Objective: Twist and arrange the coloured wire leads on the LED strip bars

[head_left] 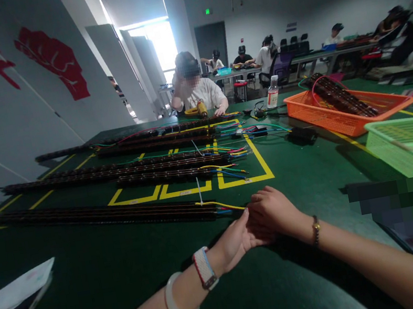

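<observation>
My left hand (234, 240) and my right hand (274, 211) meet over the table, fingers bent and touching. Right beside them lie the loose ends of the nearest long dark wire bundle (121, 212). Its yellow wire (221, 204) runs up to my left thumb, with red and blue wires (224, 211) just below. Whatever sits between my fingers is hidden by the hands themselves. A white zip tie (199, 190) stands up from this bundle. Farther back, several more dark bundles (113, 172) lie roughly parallel, their coloured wire ends pointing right.
An orange basket (327, 112) holding a dark bundle stands at the back right, with a green basket (407, 140) nearer. Across the table a person (199, 92) sits behind a yellow heat gun (201, 108). A bottle (273, 92) stands near the far edge. White paper (15, 292) lies left.
</observation>
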A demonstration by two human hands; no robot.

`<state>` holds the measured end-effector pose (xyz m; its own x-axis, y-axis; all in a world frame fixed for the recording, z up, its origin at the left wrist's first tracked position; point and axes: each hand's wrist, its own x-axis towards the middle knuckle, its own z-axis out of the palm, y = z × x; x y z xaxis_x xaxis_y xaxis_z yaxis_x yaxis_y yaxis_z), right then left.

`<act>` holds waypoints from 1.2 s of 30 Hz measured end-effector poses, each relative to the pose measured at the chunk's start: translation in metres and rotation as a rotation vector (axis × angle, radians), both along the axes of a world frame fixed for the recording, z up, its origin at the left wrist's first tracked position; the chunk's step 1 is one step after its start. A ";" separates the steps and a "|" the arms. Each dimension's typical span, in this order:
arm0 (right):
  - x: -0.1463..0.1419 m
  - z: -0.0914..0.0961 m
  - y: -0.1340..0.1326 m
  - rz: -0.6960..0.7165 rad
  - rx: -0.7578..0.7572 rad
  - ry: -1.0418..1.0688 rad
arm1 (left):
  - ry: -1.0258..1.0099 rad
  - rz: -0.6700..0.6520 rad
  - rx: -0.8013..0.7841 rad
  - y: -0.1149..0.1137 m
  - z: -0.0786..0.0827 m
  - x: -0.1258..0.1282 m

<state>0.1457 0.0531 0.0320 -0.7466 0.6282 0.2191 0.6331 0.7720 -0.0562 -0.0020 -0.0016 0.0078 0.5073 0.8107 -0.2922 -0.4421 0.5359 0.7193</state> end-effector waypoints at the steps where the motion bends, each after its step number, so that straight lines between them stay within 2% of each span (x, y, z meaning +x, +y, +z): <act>1: -0.001 0.001 -0.002 0.009 0.042 -0.030 | -0.042 0.016 -0.022 0.001 0.000 0.000; 5: -0.005 0.001 -0.011 0.043 0.220 -0.144 | -0.162 0.176 -0.108 0.003 -0.001 0.000; 9: -0.010 -0.002 -0.022 0.056 0.352 -0.202 | -0.176 0.315 -0.170 0.003 0.001 0.003; 13: -0.016 -0.007 -0.033 0.009 0.410 -0.250 | -0.169 0.388 -0.219 0.003 0.002 0.005; 18: -0.024 -0.015 -0.048 -0.037 0.423 -0.271 | -0.132 0.411 -0.246 0.005 0.001 0.005; 21: -0.021 -0.007 -0.050 -0.058 0.332 -0.273 | -0.123 0.413 -0.218 0.006 -0.001 0.007; 26: 0.001 0.043 -0.035 -0.010 -0.033 -0.135 | -0.107 0.355 -0.161 0.005 -0.004 0.006; 29: 0.017 0.064 -0.022 -0.097 -0.124 -0.081 | -0.100 0.285 -0.146 0.004 -0.003 0.003; 32: 0.024 0.069 -0.015 -0.117 -0.201 -0.116 | -0.094 0.258 -0.135 0.004 -0.002 0.001; 36: 0.022 0.062 -0.022 -0.070 -0.233 -0.187 | -0.084 0.246 -0.113 0.004 -0.002 0.000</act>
